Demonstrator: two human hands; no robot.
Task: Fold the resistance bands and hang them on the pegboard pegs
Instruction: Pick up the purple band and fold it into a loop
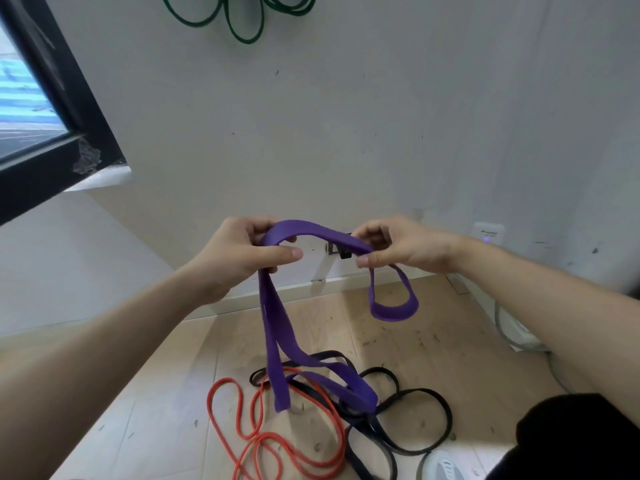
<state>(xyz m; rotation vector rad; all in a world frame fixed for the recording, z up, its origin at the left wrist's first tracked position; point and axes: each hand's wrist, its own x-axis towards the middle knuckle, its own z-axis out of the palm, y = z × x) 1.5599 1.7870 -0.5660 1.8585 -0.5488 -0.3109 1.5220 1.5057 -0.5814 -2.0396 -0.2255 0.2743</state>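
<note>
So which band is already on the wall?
The green band, hanging high. Left hand and right hand grip the purple band; orange band and black band lie on the floor.

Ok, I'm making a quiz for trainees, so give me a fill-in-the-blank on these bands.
1. The left hand and right hand both grip the held band, coloured ____.
2. The orange band lies on the ____.
3. The hung band high on the wall is coloured ____.
Missing words: purple; floor; green.
</note>
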